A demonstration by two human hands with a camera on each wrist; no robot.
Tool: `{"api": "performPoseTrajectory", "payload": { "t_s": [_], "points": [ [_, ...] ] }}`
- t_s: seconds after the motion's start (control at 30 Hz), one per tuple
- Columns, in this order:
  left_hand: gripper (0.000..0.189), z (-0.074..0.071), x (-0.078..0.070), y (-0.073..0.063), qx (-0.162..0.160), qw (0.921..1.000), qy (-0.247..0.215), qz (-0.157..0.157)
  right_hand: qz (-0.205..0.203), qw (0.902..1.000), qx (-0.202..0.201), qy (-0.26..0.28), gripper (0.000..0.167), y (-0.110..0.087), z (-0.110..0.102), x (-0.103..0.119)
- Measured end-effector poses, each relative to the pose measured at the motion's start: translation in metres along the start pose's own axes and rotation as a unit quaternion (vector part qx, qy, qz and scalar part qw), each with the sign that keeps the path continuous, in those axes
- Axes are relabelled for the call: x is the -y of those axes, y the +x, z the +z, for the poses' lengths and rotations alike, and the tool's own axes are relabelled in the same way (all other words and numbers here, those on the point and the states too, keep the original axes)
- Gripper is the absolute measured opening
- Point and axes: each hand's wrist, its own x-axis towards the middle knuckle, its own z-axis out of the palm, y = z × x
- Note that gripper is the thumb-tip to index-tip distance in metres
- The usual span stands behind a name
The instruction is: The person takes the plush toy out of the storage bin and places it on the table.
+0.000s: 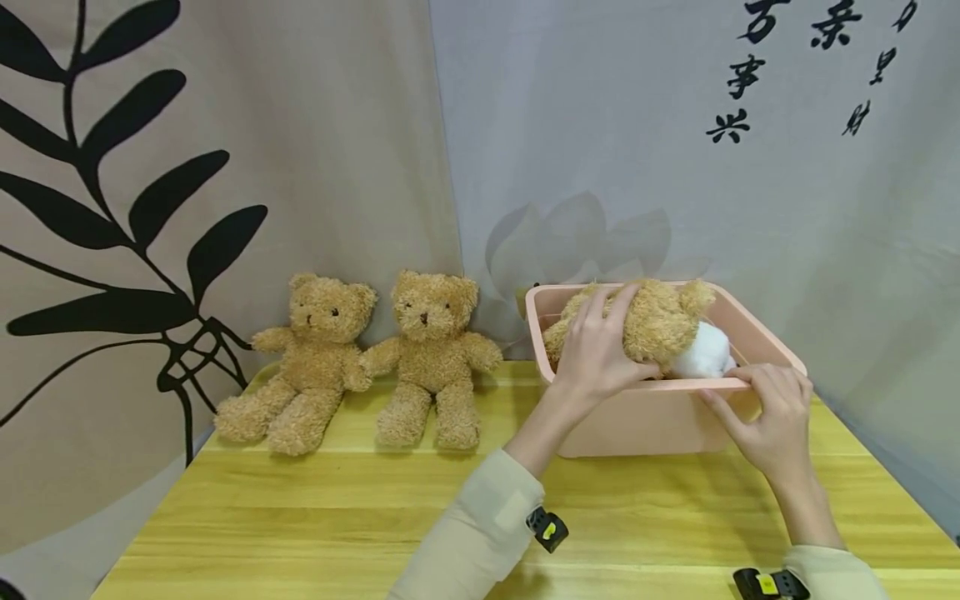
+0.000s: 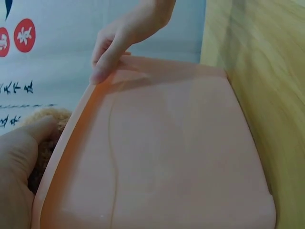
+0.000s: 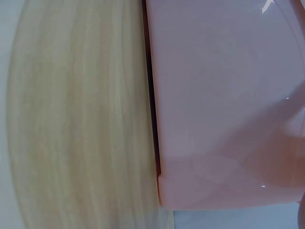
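In the head view, a pink storage bin (image 1: 645,421) stands on the table at the right. A light-brown teddy bear (image 1: 663,321) lies inside it, next to a white fluffy thing (image 1: 705,350). My left hand (image 1: 600,346) reaches over the front rim and grips the bear, fingers spread across its body and thumb low by the rim. The right hand (image 1: 776,417) holds the front rim near its right corner, thumb outside and fingers over the edge. The left wrist view shows this right hand (image 2: 126,40) on the bin's rim (image 2: 64,143), with the bear mostly hidden behind the bin wall.
Two more teddy bears sit side by side against the back curtain, a left one (image 1: 318,358) and a middle one (image 1: 432,354). The wooden table (image 1: 315,517) extends in front of them. Behind hangs a cloth backdrop (image 1: 360,150) with leaf prints and black characters.
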Motion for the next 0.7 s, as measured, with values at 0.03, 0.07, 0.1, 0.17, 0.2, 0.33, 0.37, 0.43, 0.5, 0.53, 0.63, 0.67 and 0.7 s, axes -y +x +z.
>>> {"api": "performPoseTrajectory", "payload": {
  "t_s": [0.03,0.07,0.1,0.17,0.2,0.33,0.37,0.43,0.5,0.53,0.63,0.67,0.7],
  "points": [
    [0.105,-0.001,0.001,-0.001,-0.013,0.9998,-0.012,0.009,-0.001,1.0,0.0,-0.001,0.075,0.0,0.0,0.0],
    [0.104,-0.002,0.003,-0.002,-0.026,0.9993,-0.02,0.017,-0.002,1.0,-0.001,-0.001,0.075,0.0,0.0,0.0],
    [0.103,-0.004,0.004,-0.003,-0.038,0.9986,-0.028,0.023,-0.002,1.0,-0.002,-0.001,0.075,0.0,0.0,0.0],
    [0.102,-0.008,0.005,-0.004,-0.064,0.9963,-0.045,0.036,-0.004,1.0,-0.004,-0.002,0.075,0.0,0.0,0.0],
    [0.102,-0.01,0.006,-0.005,-0.078,0.9946,-0.053,0.042,-0.004,1.0,-0.005,-0.002,0.075,0.0,0.0,0.0],
    [0.101,-0.024,0.005,-0.004,-0.148,0.9821,-0.089,0.075,-0.006,1.0,-0.007,-0.002,0.075,0.0,0.0,0.001],
    [0.1,-0.028,0.005,-0.003,-0.168,0.9779,-0.093,0.082,-0.006,1.0,-0.007,-0.002,0.075,0.0,0.0,0.001],
    [0.1,-0.037,0.004,-0.001,-0.205,0.9686,-0.106,0.094,-0.007,0.9999,-0.008,-0.001,0.075,0.001,0.0,0.002],
    [0.1,-0.046,0.003,0.0,-0.234,0.9601,-0.117,0.1,-0.009,0.9999,-0.009,0.0,0.075,0.001,0.0,0.002],
    [0.1,-0.05,0.003,0.001,-0.246,0.9555,-0.126,0.104,-0.009,0.9999,-0.01,0.001,0.074,0.001,0.0,0.003],
    [0.099,-0.063,0.003,0.001,-0.27,0.9412,-0.164,0.119,-0.012,0.9999,-0.012,0.002,0.074,0.001,0.0,0.003],
    [0.098,-0.067,0.003,0.001,-0.278,0.9362,-0.175,0.125,-0.012,0.9998,-0.012,0.002,0.074,0.001,0.0,0.003],
    [0.097,-0.071,0.003,0.001,-0.285,0.9303,-0.189,0.132,-0.013,0.9999,-0.011,0.002,0.074,0.001,0.0,0.003]
  ]
}}
